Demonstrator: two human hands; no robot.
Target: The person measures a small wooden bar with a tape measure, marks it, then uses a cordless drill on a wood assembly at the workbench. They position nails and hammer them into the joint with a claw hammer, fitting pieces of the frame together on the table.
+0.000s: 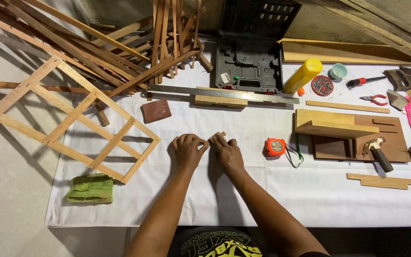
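**Both hands pinch a small wood piece at the table's middle**

Forearms reach up from the near edge, and the left hand [188,149] and right hand [228,153] meet knuckle to knuckle on the white table cover [243,200]. Between their fingertips sits a small wood piece [216,136], held just above or on the cover; which, I cannot tell. Both hands are curled tight around it, fingers bent in, neither one loose.

As a judgement, the work looks partway along. Left of the hands lies a lattice frame [72,119], already joined into cells and set at a slant, half off the cover. The small piece is not yet fixed to anything, and many loose slats [120,43] wait in a heap beyond the frame.

Just right of the right hand rests an orange tape measure [275,147]. Further right stands a stepped wood block on a board [338,128], with a hammer [376,151] lying on that board, and two thin strips [386,182] nearer the person. Beyond the hands runs a long steel ruler [224,93] across a short block, with a reddish sanding block [156,111] to its left. Behind the ruler sits an open grey tool case [248,62], a yellow bottle [303,75] and a round tin of nails [322,85]. Near left, well apart from the hands, lies a folded green cloth [90,188].
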